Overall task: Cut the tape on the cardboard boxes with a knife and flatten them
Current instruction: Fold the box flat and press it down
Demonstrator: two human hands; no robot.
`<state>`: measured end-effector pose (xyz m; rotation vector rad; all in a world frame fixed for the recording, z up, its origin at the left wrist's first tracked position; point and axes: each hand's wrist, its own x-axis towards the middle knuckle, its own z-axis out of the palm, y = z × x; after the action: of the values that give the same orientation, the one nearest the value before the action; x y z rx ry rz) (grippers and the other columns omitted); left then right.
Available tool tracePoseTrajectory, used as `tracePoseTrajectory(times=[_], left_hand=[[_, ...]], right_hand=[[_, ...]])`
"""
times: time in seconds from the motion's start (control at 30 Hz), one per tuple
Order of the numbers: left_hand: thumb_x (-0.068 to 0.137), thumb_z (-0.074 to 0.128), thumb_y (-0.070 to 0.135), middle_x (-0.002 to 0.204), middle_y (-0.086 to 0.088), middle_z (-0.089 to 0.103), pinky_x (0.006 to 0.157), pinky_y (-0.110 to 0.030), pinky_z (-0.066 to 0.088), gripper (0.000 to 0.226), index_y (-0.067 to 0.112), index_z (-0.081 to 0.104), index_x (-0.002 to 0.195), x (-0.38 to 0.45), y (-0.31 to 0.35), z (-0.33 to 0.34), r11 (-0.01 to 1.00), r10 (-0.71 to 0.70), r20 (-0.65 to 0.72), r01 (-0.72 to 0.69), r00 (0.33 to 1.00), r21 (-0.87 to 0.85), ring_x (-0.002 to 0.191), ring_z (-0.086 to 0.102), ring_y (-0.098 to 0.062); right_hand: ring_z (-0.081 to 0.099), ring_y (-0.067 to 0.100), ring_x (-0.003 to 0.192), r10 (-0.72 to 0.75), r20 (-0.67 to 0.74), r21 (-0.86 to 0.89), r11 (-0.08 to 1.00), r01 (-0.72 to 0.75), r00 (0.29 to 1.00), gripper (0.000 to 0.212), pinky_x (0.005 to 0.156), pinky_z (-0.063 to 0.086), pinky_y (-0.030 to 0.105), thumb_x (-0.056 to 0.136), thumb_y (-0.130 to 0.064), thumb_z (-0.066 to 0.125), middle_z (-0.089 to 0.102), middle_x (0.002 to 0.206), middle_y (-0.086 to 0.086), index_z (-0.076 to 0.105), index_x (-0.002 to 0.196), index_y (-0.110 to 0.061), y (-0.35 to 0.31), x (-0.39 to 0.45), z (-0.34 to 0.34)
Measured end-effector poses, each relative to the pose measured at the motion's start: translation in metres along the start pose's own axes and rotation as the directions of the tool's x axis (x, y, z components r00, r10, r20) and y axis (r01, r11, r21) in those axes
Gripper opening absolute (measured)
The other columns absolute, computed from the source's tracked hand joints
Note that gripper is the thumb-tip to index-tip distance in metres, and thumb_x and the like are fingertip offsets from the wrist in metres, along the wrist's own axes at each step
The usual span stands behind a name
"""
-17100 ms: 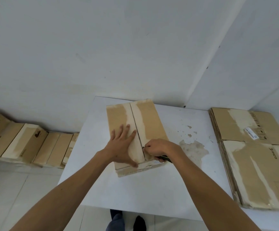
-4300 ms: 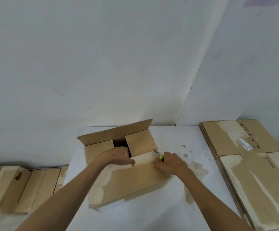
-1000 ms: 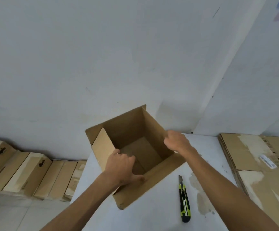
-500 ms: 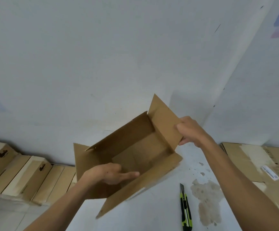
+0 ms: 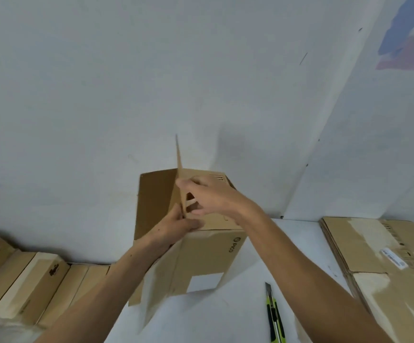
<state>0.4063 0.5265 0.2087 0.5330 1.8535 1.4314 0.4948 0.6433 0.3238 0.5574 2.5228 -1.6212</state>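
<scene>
White walls (image 5: 151, 82) meeting in a corner are seen behind a white table (image 5: 225, 318), which serves as the landmark. Above the table's far left part, a cardboard box (image 5: 201, 256) is held up, one flap seen edge-on pointing upward and a brown inner panel turned to the left. The box is gripped near its top by both hands: the left hand (image 5: 178, 225) is curled round a flap edge, thumb laid across the outer face, while the right hand (image 5: 213, 196) is bent over the top, its fingers hooked around the same upright flap. A white label patch is seen low on the box's near face. On the table's near part, to the right of the box, a green and black utility knife (image 5: 274, 315) is laid, untouched. A stack of flattened boxes (image 5: 379, 256) rests on the table's right side. Left of the table, lower down, a row of taped boxes (image 5: 27, 280) is lined along the wall.
</scene>
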Motion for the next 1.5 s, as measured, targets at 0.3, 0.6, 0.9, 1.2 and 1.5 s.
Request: tracePoseTrajectory(times=[0.3,0.6,0.9,1.2,1.5], left_hand=[[0.090,0.079,0.023,0.118,-0.002,0.072,0.084,-0.038,0.057,0.049,0.016,0.057,0.133,-0.011,-0.012,-0.061,0.975,-0.165,-0.203,0.130,0.965,-0.178,0.104,0.071,-0.024],[0.091,0.078,0.028,0.113,0.005,0.062,0.106,-0.042,0.042,0.056,0.018,0.051,0.139,-0.010,-0.029,-0.082,0.974,-0.132,-0.370,0.052,0.920,-0.219,0.115,0.056,-0.025],[0.077,0.088,0.044,0.115,0.006,0.066,0.089,-0.035,0.047,0.059,0.022,0.057,0.121,-0.008,-0.021,-0.084,0.989,-0.008,-0.520,0.084,0.854,0.122,0.111,0.062,-0.023],[0.069,0.092,0.047,0.160,-0.034,0.010,0.120,-0.053,0.027,0.147,-0.012,-0.012,0.155,-0.005,-0.015,-0.058,0.843,0.237,-0.743,0.249,0.626,0.477,0.148,0.016,-0.049],[0.083,0.043,0.080,0.165,0.002,0.028,0.127,-0.045,0.014,0.094,0.029,0.027,0.160,-0.008,-0.011,-0.024,0.553,0.415,-0.067,-0.193,0.907,0.810,0.157,0.015,-0.027]], right_hand=[[0.063,0.021,0.105,-0.143,-0.276,-0.644,0.762,-0.073,0.950,0.042,0.086,0.055,0.039,0.109,-0.049,0.033,0.065,0.121,0.003,0.053,0.127,-0.016,0.121,0.032,-0.021],[0.075,0.018,0.065,0.330,0.078,-0.354,0.891,-0.283,0.941,0.076,0.076,0.063,0.036,0.101,-0.074,0.023,0.076,0.085,0.007,0.064,0.113,-0.011,0.117,0.035,-0.001],[0.067,0.023,0.118,0.388,0.259,0.176,0.881,-0.438,0.884,0.099,0.105,0.053,0.041,0.072,-0.097,0.043,0.069,0.129,0.004,0.054,0.141,-0.027,0.156,0.045,0.031],[0.076,0.021,0.102,0.290,0.185,0.553,0.759,-0.343,0.939,0.085,0.085,0.060,0.032,0.076,-0.076,0.071,0.078,0.113,0.005,0.058,0.140,-0.022,0.161,0.042,0.046],[0.077,0.022,0.095,0.252,0.179,0.589,0.746,-0.309,0.951,0.073,0.072,0.060,0.028,0.079,-0.065,0.074,0.079,0.106,0.008,0.069,0.124,-0.008,0.154,0.026,0.065]])
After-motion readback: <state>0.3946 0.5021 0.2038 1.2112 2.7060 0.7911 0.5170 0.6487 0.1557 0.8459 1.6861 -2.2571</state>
